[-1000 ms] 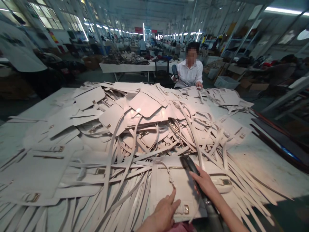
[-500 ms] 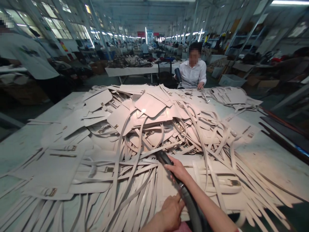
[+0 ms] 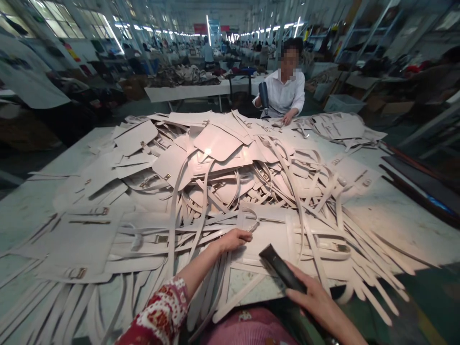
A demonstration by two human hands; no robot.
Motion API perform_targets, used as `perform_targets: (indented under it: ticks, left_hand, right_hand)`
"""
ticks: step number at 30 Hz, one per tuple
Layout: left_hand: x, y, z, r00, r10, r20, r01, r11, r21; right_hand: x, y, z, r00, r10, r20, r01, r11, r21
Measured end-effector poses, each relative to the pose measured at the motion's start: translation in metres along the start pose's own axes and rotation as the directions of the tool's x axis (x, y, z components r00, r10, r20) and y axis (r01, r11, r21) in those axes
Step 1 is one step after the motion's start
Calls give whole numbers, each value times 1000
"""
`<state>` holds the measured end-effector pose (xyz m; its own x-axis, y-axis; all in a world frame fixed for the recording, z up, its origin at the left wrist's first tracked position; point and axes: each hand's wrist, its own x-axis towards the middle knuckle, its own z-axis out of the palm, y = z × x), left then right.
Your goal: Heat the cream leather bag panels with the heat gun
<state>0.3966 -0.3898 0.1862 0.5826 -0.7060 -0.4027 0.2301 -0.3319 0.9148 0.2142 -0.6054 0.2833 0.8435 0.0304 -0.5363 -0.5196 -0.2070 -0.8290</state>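
Right hand [image 3: 311, 293]: wrapped round black tool [image 3: 279, 266]. Left hand [image 3: 233, 239]: at pale panel [image 3: 269, 232], grip unclear. Apparent step: positioning; calls for steadiness.

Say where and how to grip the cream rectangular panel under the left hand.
Probably pinch the panel at its left edge, from the left: it lies flat, the left hand is over that side, and the black tubular tool in the right hand partly hides its near edge.

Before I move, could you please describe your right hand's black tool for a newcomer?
At the table, along its near edge, find the right hand. It grips the black tool, whose dark body stands out against pale straps and panels.
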Motion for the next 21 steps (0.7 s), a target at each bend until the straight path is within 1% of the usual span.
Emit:
perform_targets:
  ticks: [2, 4, 6, 8, 10, 12, 14, 16, 18, 20, 21]
  left_hand:
    - [-3, -4, -5, 999, -22, -27, 21, 1000, -12]
    - [-5, -4, -5, 998, -34, -48, 34, 999, -18]
    - [-4, 0, -3, 997, -44, -57, 44, 999, -13]
    - [-1, 6, -1, 997, -51, -57, 52, 999, 9]
    - [3, 12, -1, 997, -51, -59, 54, 998, 45]
    - [8, 14, -1, 997, -41, -60, 46, 995, 84]
    - [12, 14, -1, 998, -25, -49, 31, 993, 115]
    - [15, 11, -1, 999, -10, -33, 15, 990, 140]
    - [16, 8, -1, 1000, -2, -25, 6, 986, 165]
    - [15, 6, 0, 999, 8, -33, -1, 980, 200]
    - [15, 4, 1, 999, 16, -44, -6, 975, 221]
  right_hand:
    - [-2, 3, 11, 995, -80, 65, 85, 993, -80]
    - [5, -1, 25, 984, -135, 114, 152, 976, -155]
    - [17, -9, 42, 979, -133, 153, 163, 965, -206]
    - [32, -19, 60, 977, -129, 170, 165, 961, -220]
    - [46, -26, 75, 976, -139, 167, 173, 963, -209]
    - [54, -30, 83, 978, -148, 149, 176, 964, -197]
    - [54, -26, 79, 984, -145, 108, 163, 970, -181]
    - [42, -15, 64, 991, -126, 46, 132, 978, -160]
    - [20, 5, 41, 995, -93, -32, 88, 987, -133]
    - [-6, 32, 13, 992, -37, -120, 26, 995, -95]
    - [-19, 46, -1, 982, 53, -180, -53, 999, 3]
